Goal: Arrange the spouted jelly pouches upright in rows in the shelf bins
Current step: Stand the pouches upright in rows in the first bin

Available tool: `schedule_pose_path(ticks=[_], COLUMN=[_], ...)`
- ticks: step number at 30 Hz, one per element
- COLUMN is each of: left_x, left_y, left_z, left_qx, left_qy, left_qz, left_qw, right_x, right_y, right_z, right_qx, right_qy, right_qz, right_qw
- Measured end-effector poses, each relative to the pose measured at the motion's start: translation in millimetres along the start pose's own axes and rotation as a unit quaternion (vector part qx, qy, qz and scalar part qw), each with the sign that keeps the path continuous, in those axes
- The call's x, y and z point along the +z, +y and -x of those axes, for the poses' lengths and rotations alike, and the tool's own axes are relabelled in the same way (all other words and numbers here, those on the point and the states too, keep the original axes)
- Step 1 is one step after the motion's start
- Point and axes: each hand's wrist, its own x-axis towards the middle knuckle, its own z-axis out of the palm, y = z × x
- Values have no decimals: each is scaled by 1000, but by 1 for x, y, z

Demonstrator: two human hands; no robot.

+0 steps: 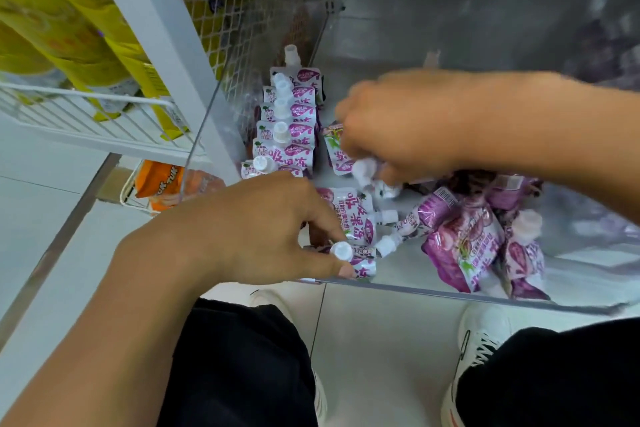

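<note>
Two bare hands reach into a clear plastic shelf bin (450, 293). The left hand (256, 229) pinches a purple-and-white spouted jelly pouch (360, 262) at the bin's front edge. The right hand (398, 128), blurred, curls its fingers round another pouch (337, 156) mid-bin. A row of upright pouches (287, 121) lines the left wall; loose pouches (478, 236) lie heaped at right.
</note>
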Motion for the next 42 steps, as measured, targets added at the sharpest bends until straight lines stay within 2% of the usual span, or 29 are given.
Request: schedule_pose_path(ticks=[2, 4, 7, 11, 13, 16, 22, 25, 28, 31, 35, 39, 41, 42], left_x=[-1, -3, -6, -6, -5, -2, -5, -5, -1, 3, 1, -2, -3, -4], left_y=[-3, -3, 2, 3, 0, -4, -9, -9, -5, 0, -3, -4, -3, -4], left_z=[2, 5, 6, 6, 8, 10, 11, 13, 13, 9, 11, 14, 13, 12], left_qx=[-8, -28, -41, -32, -31, -21, 10, 7, 12, 13, 6, 16, 14, 11], left_qy=[-3, -17, -44, -37, -25, -9, 20, 24, 37, 58, 73, 70, 66, 67], left_qz=[21, 41, 67, 64, 69, 77, 55, 51, 42, 11, 3, 18, 21, 24], left_qw=[1000, 999, 996, 997, 997, 997, 998, 998, 998, 998, 997, 997, 998, 997], right_x=[-5, -6, -6, -6, 6, 14, 25, 20, 10, 7, 14, 3, 0, 2], right_y=[18, 22, 11, -21, -34, -40, -42, -35, -28, -34, -40, -28, -23, -23], right_z=[19, 36, 40, 16, 0, -17, -25, -22, -21, -18, -6, 1, 1, 0], right_qx=[24, 38, 54, 29, 12, 32, 67, 78, 65, 29, 25, 11, 16, 24], right_qy=[4, -37, -93, -40, -76, -129, -65, -65, -48, -60, -95, -19, -51, -88], right_qz=[-33, -54, -28, -8, -57, -141, -212, -233, -308, -335, -356, -342, -390, -438], right_qw=[999, 997, 994, 999, 995, 981, 973, 967, 948, 940, 929, 939, 919, 894])
